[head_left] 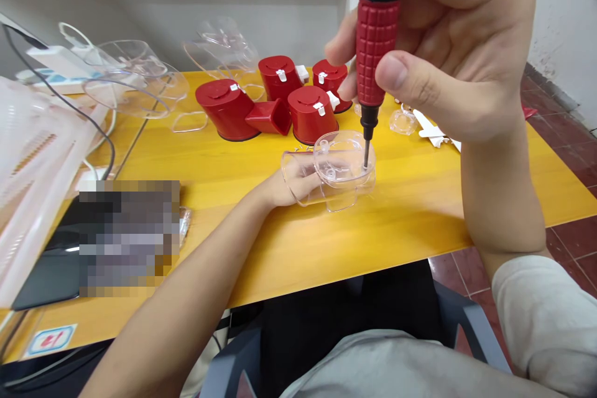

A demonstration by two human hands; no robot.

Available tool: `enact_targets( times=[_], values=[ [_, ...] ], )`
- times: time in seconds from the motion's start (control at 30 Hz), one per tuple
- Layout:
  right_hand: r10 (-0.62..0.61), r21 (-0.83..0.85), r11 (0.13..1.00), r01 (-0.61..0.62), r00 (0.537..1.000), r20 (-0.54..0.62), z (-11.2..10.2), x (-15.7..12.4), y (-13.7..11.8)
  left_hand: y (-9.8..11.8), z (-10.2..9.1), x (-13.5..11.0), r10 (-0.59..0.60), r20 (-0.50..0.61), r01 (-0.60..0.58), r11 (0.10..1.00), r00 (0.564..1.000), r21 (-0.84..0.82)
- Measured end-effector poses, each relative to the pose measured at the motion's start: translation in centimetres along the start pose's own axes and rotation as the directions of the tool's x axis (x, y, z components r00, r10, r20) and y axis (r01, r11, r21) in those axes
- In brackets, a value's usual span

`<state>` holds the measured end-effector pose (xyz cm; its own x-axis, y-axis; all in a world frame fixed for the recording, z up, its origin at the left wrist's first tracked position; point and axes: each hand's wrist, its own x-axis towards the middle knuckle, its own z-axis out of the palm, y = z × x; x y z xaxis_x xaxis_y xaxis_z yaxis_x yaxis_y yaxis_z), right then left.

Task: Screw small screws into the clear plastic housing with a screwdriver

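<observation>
A screwdriver with a ribbed red handle and black cap stands nearly upright in my right hand, whose fingers are closed around it. Its metal tip meets the right rim of a clear plastic housing, near one of the small round posts inside. My left hand reaches into the housing's open left end and holds it just above the table; the fingers show only partly through the plastic. Several tiny screws lie on the table behind the housing.
Several red plastic housings with white clips stand behind. More clear parts lie at the back left, near cables and a white power adapter. White plastic pieces lie right. A dark tablet-like device and plastic bags occupy the left.
</observation>
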<state>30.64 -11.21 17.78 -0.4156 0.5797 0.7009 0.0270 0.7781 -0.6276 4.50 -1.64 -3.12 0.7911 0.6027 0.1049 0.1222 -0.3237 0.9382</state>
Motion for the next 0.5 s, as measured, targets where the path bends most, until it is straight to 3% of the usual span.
enact_targets(
  times=[0.2,0.4,0.5],
  values=[
    [0.079,-0.038,0.996,-0.080,0.996,-0.031,1.4,1.8,1.2,-0.1,0.1,0.0,-0.024,0.011,0.024,1.000,1.000,-0.019],
    [0.074,-0.310,0.944,-0.114,0.988,-0.138,0.5,-0.4,-0.6,0.3,0.1,0.1,0.010,0.005,-0.010,1.000,1.000,0.017],
    [0.156,-0.345,0.922,-0.173,0.985,-0.079,-0.1,-1.3,-2.0,0.1,0.1,0.1,0.023,0.024,-0.023,1.000,0.999,0.015]
  ],
)
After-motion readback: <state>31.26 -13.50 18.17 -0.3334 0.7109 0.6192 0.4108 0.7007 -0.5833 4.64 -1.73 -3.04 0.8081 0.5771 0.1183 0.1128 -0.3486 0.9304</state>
